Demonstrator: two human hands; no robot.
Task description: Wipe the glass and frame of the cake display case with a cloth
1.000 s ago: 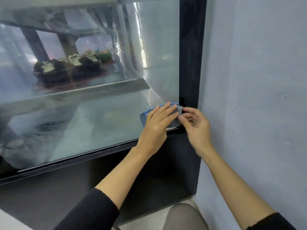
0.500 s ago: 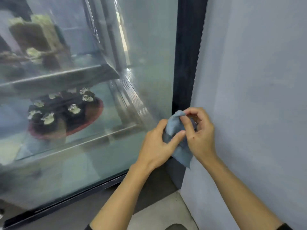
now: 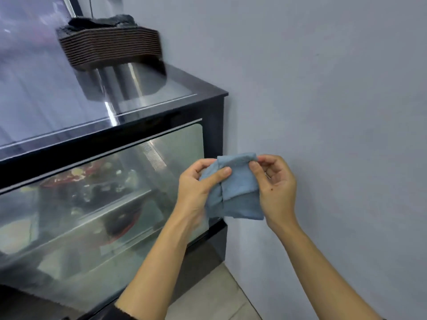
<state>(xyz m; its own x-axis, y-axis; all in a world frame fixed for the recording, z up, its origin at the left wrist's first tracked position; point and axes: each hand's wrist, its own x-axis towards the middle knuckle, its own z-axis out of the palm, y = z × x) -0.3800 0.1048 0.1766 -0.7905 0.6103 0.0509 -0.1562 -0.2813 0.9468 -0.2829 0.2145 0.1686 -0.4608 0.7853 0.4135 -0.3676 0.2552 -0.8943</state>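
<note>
I hold the cloth (image 3: 233, 190) up in front of me with both hands, off the case altogether. My left hand (image 3: 196, 188) has it from the left edge, thumb laid across the front and the fingers (image 3: 203, 163) curled shut behind. My right hand (image 3: 276, 188) pinches the top right corner between thumb and forefinger, the rest of that hand loosely open. The cloth hangs as a folded pad, longer top to bottom, one fold running down its middle.

What matters for my next wipe is where the case lies from here. The glass (image 3: 129, 192) is to my left and a little beyond the cloth, so my left hand is the nearer one to it. The black frame (image 3: 216, 125) post stands straight behind the cloth, running upright beside the wall (image 3: 335, 100), and the top corner of the frame is above my hands. I judge I am refolding for a clean face; once that is done, a short push forward meets the post, with the pad's long side already lined up along it.
</note>
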